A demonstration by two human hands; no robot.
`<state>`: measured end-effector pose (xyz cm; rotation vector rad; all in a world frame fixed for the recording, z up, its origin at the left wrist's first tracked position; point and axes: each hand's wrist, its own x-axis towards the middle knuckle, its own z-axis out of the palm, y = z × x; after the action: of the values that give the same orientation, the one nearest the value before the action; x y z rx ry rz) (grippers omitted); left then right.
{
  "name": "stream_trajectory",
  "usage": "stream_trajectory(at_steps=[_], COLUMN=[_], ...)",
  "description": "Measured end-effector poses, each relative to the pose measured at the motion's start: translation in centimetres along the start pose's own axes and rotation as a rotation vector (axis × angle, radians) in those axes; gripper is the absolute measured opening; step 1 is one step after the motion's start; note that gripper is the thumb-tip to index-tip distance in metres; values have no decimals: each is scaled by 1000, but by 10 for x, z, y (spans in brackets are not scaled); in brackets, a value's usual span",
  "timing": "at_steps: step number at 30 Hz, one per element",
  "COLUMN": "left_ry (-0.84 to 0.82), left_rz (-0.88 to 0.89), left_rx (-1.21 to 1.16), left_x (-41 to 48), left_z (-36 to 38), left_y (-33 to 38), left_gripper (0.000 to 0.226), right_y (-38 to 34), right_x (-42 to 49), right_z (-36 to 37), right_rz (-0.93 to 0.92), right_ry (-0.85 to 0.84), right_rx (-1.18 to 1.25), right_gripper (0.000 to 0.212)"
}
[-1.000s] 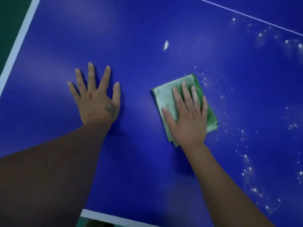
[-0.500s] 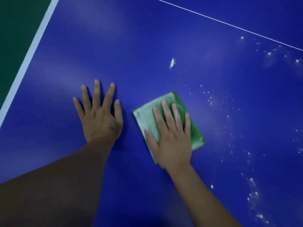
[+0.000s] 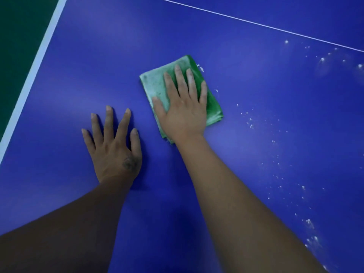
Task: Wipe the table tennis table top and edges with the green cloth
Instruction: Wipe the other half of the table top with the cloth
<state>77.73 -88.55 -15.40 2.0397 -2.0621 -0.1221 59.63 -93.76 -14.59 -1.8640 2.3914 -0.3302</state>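
Green cloth (image 3: 155, 89), folded, lies flat under the right hand (image 3: 184, 113), fingers straight and pressing. Left hand (image 3: 115, 152) rests flat, fingers spread, on the blue table top (image 3: 256, 105). White specks (image 3: 250, 123) lie rightward.

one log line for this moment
right hand: flat on green cloth, pressing | left hand: flat on table top | white specks: right of cloth, unwiped
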Motion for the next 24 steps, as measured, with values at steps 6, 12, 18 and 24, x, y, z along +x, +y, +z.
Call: stream_trajectory(at_steps=[6,12,18,24], left_ry=[-21,-76,-44,-6], left_rz=[-15,-27,-21,2], left_rx=[-12,-4,11,9], left_x=[0,1,2,0], left_z=[-3,-6,-3,1], left_y=[2,2,2,-2], left_gripper=[56,57,58,56], right_y=[73,88,-11,-53], right_x=[33,14,-3,40], right_z=[-11,-21,5,20], right_rz=[205,460,283,54], right_ry=[23,42,36,10], right_rx=[-63,-51,-48,15], right_gripper=[72,75,73,69])
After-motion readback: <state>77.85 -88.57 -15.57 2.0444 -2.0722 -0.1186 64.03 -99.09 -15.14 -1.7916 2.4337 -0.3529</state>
